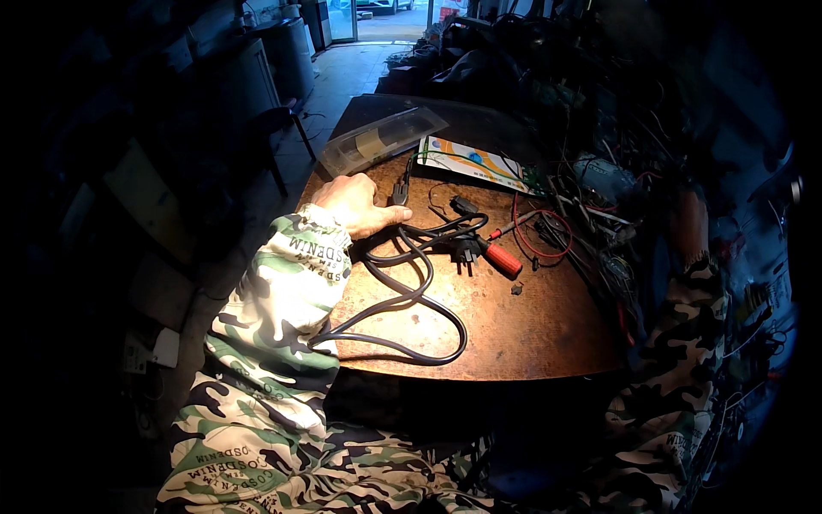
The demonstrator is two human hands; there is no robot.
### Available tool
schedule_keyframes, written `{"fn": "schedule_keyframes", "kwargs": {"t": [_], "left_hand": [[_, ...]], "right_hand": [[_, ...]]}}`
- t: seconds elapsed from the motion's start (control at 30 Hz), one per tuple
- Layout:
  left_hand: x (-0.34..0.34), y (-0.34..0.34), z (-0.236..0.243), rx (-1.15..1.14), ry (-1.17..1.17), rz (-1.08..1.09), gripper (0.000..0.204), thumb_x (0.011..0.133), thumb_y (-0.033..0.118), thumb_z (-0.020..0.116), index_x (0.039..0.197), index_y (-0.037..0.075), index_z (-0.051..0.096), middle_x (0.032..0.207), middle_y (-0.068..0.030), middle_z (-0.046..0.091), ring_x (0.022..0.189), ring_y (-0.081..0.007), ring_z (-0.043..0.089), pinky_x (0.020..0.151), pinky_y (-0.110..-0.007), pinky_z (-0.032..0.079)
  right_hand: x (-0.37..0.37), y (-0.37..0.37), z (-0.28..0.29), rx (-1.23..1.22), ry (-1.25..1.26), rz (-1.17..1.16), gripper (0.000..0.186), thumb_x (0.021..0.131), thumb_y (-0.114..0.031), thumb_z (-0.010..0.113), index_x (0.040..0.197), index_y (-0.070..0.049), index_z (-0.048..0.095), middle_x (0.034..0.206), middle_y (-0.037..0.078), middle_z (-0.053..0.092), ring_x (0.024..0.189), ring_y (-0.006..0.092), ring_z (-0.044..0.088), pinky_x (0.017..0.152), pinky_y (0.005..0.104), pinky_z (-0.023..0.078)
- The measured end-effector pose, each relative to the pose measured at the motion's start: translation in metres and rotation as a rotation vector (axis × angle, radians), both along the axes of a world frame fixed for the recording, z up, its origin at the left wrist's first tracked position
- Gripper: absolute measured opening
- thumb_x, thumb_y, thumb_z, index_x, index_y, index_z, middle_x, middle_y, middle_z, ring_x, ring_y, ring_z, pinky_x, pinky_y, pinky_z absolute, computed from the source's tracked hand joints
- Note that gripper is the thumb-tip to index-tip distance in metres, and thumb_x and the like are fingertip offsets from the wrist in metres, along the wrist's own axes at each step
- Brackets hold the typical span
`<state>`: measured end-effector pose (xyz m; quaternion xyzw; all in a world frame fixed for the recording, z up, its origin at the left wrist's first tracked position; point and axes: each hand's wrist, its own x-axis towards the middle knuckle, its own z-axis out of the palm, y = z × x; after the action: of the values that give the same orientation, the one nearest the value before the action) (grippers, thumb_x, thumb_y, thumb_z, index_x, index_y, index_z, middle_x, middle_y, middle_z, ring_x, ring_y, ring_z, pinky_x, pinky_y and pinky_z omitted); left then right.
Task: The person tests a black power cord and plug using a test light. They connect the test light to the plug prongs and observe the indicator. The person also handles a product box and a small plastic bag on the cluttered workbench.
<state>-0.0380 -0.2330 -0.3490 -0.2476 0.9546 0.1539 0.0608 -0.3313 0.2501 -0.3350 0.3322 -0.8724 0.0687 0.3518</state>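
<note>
My left hand [353, 204] rests on the brown worktable [522, 334], fingers curled loosely over the black power cable [417, 295], which loops toward the table's front edge. The cable's black plug [465, 249] lies just right of the hand, beside a screwdriver with a red handle [503, 258]. My right hand [687, 224] reaches out to the far right, into a tangle of wires, in deep shadow; its fingers cannot be made out. Both arms wear camouflage sleeves.
A clear plastic box [381, 140] and a white printed flat package [471, 163] lie at the back of the table. Red wire [548, 231] coils near the screwdriver. A heap of wires and parts [608, 197] crowds the right side. Dark cabinets stand at the left.
</note>
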Motion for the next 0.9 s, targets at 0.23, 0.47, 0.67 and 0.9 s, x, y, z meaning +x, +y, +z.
{"fn": "schedule_keyframes", "kwargs": {"t": [0.23, 0.47, 0.67, 0.9], "left_hand": [[-0.006, 0.015, -0.016, 0.017, 0.141, -0.023, 0.051, 0.077, 0.050, 0.073, 0.079, -0.001, 0.071, 0.076, -0.0208, 0.069, 0.075, -0.0327, 0.070, 0.074, -0.041, 0.054], [0.016, -0.031, -0.045, 0.055, 0.547, 0.077, 0.046, 0.079, 0.037, 0.071, 0.078, -0.008, 0.064, 0.069, -0.0214, 0.064, 0.077, -0.0300, 0.071, 0.071, -0.042, 0.052], [-0.014, 0.014, -0.039, 1.091, 0.703, 0.012, 0.031, 0.095, 0.024, 0.065, 0.106, -0.003, 0.054, 0.079, -0.0070, 0.064, 0.067, -0.0164, 0.068, 0.057, -0.026, 0.054], [-0.017, -0.004, -0.049, 1.334, 0.756, -0.064, 0.020, 0.092, 0.022, 0.070, 0.092, 0.004, 0.061, 0.078, -0.0038, 0.063, 0.067, -0.0121, 0.065, 0.055, -0.023, 0.055]], "right_hand": [[0.178, -0.147, 0.102, -0.295, -0.158, 0.249, 0.011, 0.087, -0.006, 0.064, 0.093, 0.002, 0.068, 0.083, 0.016, 0.070, 0.078, 0.0254, 0.070, 0.070, 0.0337, 0.054], [0.249, -0.197, 0.040, -0.592, -0.430, 0.578, 0.003, 0.087, -0.001, 0.065, 0.087, 0.002, 0.067, 0.073, 0.008, 0.066, 0.064, 0.0134, 0.064, 0.056, 0.0255, 0.050], [0.287, -0.159, -0.060, -0.240, -0.589, 0.429, 0.011, 0.086, -0.010, 0.068, 0.085, 0.000, 0.063, 0.076, 0.015, 0.061, 0.066, 0.0292, 0.063, 0.061, 0.0389, 0.051], [0.309, -0.128, -0.067, -0.203, -0.702, 0.356, 0.008, 0.084, -0.005, 0.070, 0.088, 0.001, 0.066, 0.080, 0.015, 0.064, 0.071, 0.0293, 0.065, 0.063, 0.0358, 0.052]]}}
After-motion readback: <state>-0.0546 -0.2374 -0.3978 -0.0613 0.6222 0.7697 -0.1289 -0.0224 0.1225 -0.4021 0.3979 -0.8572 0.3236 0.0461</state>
